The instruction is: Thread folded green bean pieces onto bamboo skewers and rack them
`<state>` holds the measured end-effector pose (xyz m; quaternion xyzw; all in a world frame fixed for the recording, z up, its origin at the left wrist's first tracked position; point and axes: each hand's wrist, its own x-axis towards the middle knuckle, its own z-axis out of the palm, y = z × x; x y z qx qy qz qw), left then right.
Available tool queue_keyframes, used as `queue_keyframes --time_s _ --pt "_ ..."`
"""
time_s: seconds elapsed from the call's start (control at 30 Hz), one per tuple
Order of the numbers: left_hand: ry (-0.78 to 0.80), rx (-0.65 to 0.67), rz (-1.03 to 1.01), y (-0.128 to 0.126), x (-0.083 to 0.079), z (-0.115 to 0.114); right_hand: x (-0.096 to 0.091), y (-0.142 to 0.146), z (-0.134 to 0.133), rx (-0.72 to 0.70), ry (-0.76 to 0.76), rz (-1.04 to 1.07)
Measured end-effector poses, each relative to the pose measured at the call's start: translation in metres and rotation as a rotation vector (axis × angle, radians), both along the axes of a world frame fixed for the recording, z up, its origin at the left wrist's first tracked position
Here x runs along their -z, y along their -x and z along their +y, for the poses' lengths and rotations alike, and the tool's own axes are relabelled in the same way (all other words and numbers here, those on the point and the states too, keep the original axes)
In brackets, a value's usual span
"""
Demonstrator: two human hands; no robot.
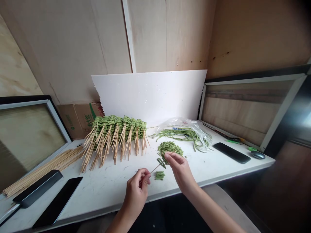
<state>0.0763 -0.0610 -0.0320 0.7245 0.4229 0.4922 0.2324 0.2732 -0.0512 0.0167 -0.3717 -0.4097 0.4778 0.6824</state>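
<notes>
My left hand [137, 187] is closed in a pinch round the lower end of a thin wooden skewer [155, 168]. Several cut green bean pieces [161, 162] are threaded crosswise near its far end. My right hand [181, 171] has thumb and fingers pinched together at that far end, beside the threaded pieces; what lies between its fingertips is hidden. Just behind the right fingers is a heap of cut bean pieces [171, 147]. Below the skewer, a small neat stack of bean pieces [159, 175] rests on the white table [109, 184].
Finished bean skewers [119, 129] are piled at the back left. Loose bare skewers [48, 165] lie left, near a black box-shaped object [39, 187] and a dark flat slab [59, 200]. Long beans [179, 133] in a plastic bag, a phone [232, 152] and a mouse [258, 155] are on the right.
</notes>
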Motion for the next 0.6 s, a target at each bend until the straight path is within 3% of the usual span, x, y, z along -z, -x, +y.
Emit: queue_keyframes --time_s 0.27,0.5,0.6 --pt "0.023 0.026 -0.006 -0.002 -0.003 -0.003 -0.005 -0.001 -0.001 0.132 -0.121 -0.184" --pt "-0.014 -0.036 0.014 0.008 -0.003 0.005 0.001 -0.013 0.013 0.068 -0.048 -0.234" --pt "-0.018 -0.094 -0.002 0.018 -0.004 0.017 0.01 -0.022 0.023 0.038 -0.003 -0.394"
